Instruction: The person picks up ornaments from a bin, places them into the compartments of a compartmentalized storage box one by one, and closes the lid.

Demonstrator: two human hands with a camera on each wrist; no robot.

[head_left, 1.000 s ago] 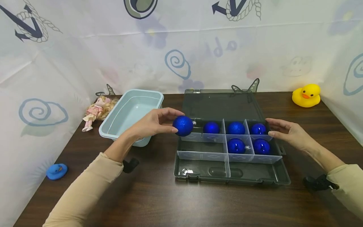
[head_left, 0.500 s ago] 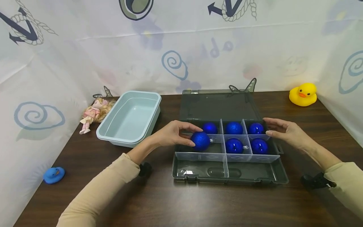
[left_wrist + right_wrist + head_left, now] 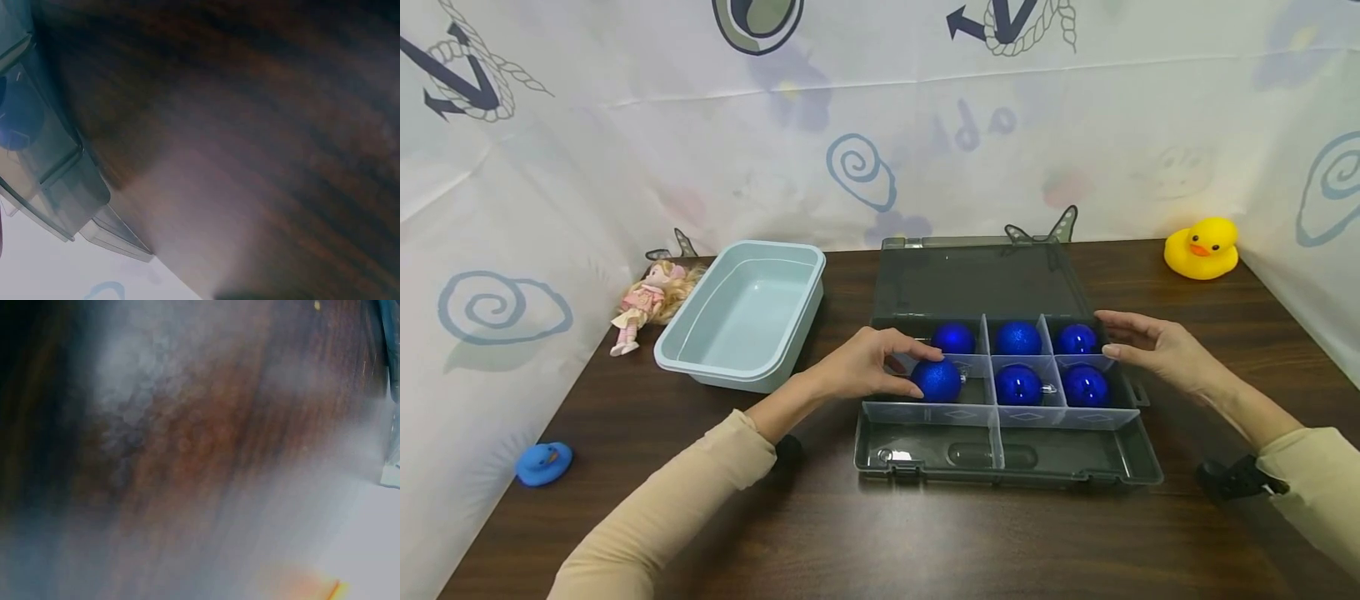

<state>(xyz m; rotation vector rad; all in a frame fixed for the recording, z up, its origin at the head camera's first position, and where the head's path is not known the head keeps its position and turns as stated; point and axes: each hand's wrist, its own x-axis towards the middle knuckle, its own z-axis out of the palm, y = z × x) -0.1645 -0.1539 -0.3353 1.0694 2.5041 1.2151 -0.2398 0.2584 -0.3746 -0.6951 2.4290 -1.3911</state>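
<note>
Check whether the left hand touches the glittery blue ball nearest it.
Touching. The head view shows the left hand pinching the glittery blue ball between its thumb and fingers.

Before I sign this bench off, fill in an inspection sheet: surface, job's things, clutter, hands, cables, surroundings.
Surface: dark wood-grain table.
Job's things: open divided case; five blue balls in its compartments, sixth ball in hand.
Clutter: doll, blue duck, yellow duck, pale basin.
Hands: left hand pinches the sixth ball at the middle-left compartment; right hand at the case's right edge.
Cables: nothing seen.
Surroundings: patterned white sheet behind.
</note>
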